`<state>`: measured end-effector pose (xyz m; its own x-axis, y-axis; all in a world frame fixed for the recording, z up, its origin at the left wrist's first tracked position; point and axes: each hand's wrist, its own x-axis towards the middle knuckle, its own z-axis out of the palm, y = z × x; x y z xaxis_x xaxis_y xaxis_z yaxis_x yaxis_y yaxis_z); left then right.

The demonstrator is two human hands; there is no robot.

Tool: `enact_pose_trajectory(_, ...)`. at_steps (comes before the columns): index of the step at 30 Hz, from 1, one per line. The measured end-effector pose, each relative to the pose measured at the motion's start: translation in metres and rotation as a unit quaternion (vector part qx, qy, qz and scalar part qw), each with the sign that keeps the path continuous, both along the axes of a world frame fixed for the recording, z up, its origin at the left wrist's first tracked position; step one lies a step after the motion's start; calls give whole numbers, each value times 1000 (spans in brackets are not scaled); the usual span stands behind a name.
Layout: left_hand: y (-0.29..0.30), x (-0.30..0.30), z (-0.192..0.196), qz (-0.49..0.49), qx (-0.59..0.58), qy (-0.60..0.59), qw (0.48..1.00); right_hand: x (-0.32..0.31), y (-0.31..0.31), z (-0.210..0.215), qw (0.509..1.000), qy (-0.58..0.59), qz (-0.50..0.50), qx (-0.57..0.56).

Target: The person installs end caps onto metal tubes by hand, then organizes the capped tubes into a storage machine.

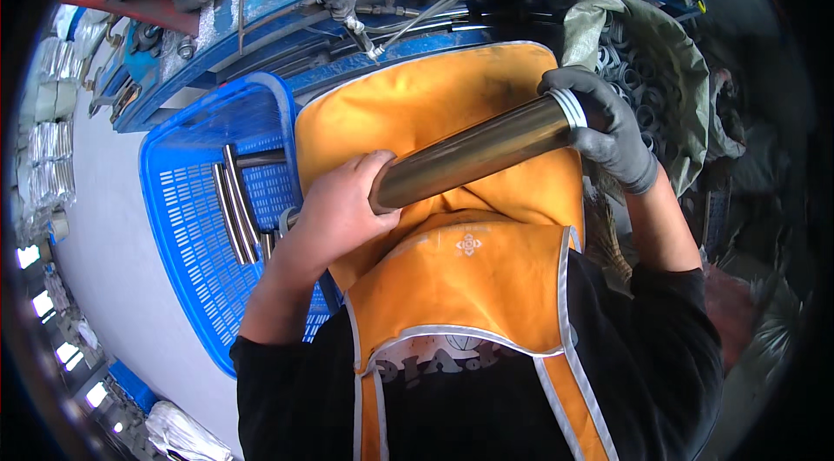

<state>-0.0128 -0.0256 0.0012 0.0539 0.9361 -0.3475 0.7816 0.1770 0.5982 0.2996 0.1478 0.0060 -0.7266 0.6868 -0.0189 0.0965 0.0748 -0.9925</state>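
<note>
A bronze-coloured metal tube lies slantwise above my lap, its right end higher in the view than its left. My bare left hand is wrapped around the tube's left end. At the other end, my right hand, in a dark grey glove, curls around a white ringed collar. That hand's fingertips partly hide the tube's right end. Beneath the tube spreads my orange apron with grey edging.
To my left stands a blue plastic basket with several shiny metal tubes in it. A blue machine frame with hoses crosses ahead. On the right, an open woven sack holds many grey rings.
</note>
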Motion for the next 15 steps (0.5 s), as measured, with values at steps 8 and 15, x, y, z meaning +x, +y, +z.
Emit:
enact_pose_trajectory(8,-5,10,-16,-5,38,14,999,-13,-16,-12,982,-16,9,187)
enact_pose_trajectory(15,-7,25,-24,17,67,70,995,-14,-29,-25,971,-38,-65,226)
